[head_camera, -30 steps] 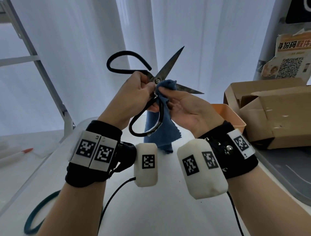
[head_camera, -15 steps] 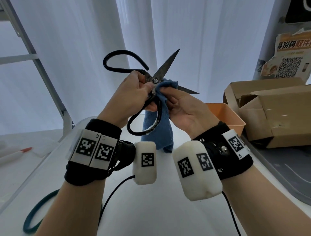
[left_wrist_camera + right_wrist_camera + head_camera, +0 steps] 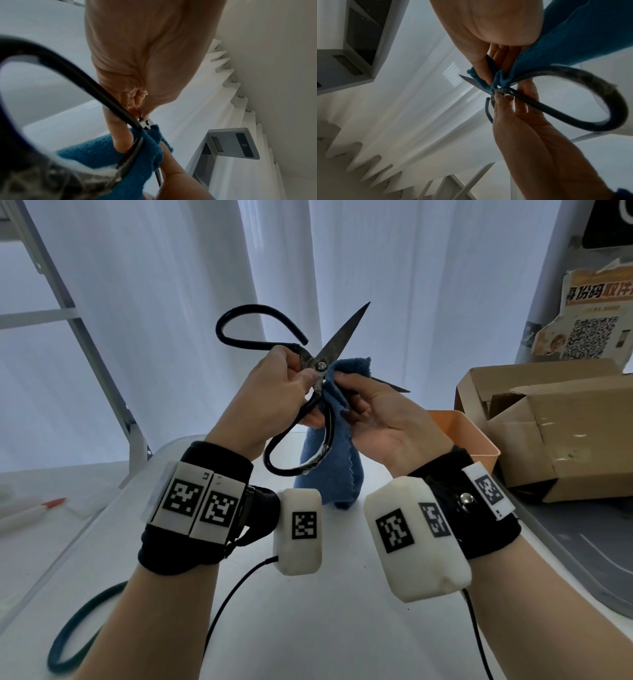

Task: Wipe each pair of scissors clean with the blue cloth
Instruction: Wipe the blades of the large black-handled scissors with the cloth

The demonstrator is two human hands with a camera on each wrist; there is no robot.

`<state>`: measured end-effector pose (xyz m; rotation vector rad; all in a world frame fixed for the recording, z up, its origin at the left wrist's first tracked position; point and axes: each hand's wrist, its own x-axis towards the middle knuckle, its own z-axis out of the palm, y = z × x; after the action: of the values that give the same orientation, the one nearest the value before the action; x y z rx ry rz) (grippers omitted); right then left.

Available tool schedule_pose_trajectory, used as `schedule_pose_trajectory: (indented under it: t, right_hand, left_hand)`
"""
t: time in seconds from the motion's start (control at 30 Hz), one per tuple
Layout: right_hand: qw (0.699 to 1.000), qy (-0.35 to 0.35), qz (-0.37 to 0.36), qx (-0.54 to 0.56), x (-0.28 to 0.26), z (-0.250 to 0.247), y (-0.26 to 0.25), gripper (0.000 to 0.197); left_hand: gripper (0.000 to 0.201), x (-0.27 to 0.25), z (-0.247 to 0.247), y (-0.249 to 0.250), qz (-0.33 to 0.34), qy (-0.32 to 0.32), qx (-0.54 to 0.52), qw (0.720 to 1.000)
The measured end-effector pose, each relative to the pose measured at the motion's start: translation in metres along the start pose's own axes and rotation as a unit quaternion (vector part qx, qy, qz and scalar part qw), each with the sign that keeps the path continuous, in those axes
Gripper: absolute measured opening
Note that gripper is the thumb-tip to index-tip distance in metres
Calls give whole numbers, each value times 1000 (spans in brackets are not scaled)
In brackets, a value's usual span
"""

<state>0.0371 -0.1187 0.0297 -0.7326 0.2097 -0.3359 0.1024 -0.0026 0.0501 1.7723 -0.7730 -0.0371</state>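
Scissors (image 3: 318,364) with black loop handles are held up in the air above the white table (image 3: 308,628), blades spread apart, one pointing up and right, the other toward the right edge. Our left hand (image 3: 274,392) grasps them just behind the pivot screw, fingers curled round the handle shanks. Our right hand (image 3: 383,416) pinches the blue cloth (image 3: 342,474) against the lower blade right next to the pivot, thumb on top and fingers underneath; the rest of the cloth hangs down toward the table.

At the far right corner a torn poster (image 3: 596,320) carries orange and black Chinese characters above a QR code; we cannot read them reliably. Below it sits an open cardboard box (image 3: 565,422), its contents hidden from us. Just beside the box, behind our right wrist, stands an orange bin (image 3: 479,446); what lies inside we cannot tell. Both wrists wear black bands with white square-coded marker blocks. A teal loop (image 3: 78,635) lies near the table's near left edge, and a white pen with a red tip (image 3: 34,508) rests off the left edge.
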Motion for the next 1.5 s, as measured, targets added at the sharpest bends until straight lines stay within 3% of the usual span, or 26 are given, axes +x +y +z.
schedule_pose_trajectory:
  t: [0.2,0.5,0.67,0.87,1.13,1.3,1.5]
  right_hand:
    - [1000,-11,2,5,6,-4,-1,25]
    - [1000,-2,-7,-7,1,-3,-5,3]
    - [1000,-8,-16,13,4,-3,-2,7]
    - [998,17,-34,-46,5,-4,-1,9]
    - [1000,-20,-19,-6,4,-2,2,22]
    - [1000,-20,0,14,-2,6,6,5]
    - [999,-17,-11,31,-4,10,6,18]
  left_hand:
    - [14,1,-7,-1,2,19,23,1000]
    - [13,-2,-1,1,1,16,15,1000]
    - [13,0,-9,0,4,38,18,999]
    - [16,1,-11,0,-1,25,1,1000]
    - [15,3,-18,-4,5,44,2,999]
    - [13,1,-9,-1,26,10,20,999]
    - [18,2,-6,1,32,21,4,999]
